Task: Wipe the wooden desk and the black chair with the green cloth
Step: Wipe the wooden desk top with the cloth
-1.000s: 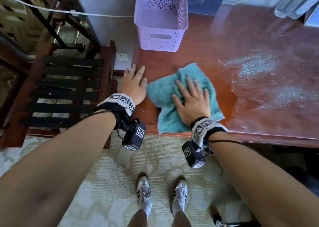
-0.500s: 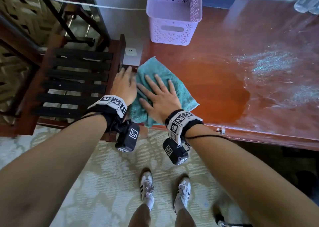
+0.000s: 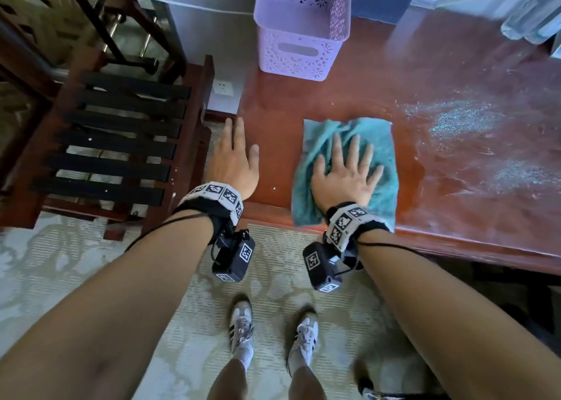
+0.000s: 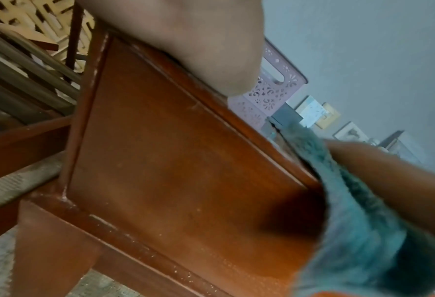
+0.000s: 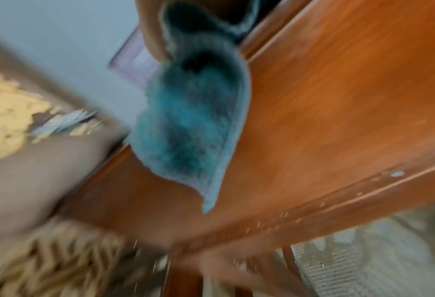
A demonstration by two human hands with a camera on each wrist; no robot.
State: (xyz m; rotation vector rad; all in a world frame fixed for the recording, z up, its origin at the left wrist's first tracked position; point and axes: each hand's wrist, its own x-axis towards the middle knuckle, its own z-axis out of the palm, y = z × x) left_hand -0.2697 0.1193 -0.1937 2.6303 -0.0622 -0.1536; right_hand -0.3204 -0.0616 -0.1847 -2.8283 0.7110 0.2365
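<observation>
The green cloth [image 3: 381,144] lies spread on the reddish wooden desk [image 3: 455,211] near its front edge. My right hand [image 3: 346,168] presses flat on the cloth with fingers straight and spread. The left hand [image 3: 235,156] rests flat on the desk's left corner, fingers straight, a short way left of the cloth. A corner of the cloth [image 5: 193,124] droops over the desk front [image 5: 338,100] in the right wrist view; that cloth [image 4: 358,221] also shows in the left wrist view. The chair with black slats [image 3: 118,144] stands left of the desk.
A lilac plastic basket [image 3: 300,29] stands at the desk's back left. Pale dusty streaks [image 3: 455,123] cover the desk to the right of the cloth. A wall socket [image 3: 222,87] sits between chair and desk. My feet [image 3: 243,332] stand on a patterned rug.
My right hand has slid the cloth rightwards from the desk's left corner, away from the left hand. The left hand has stayed on the corner.
</observation>
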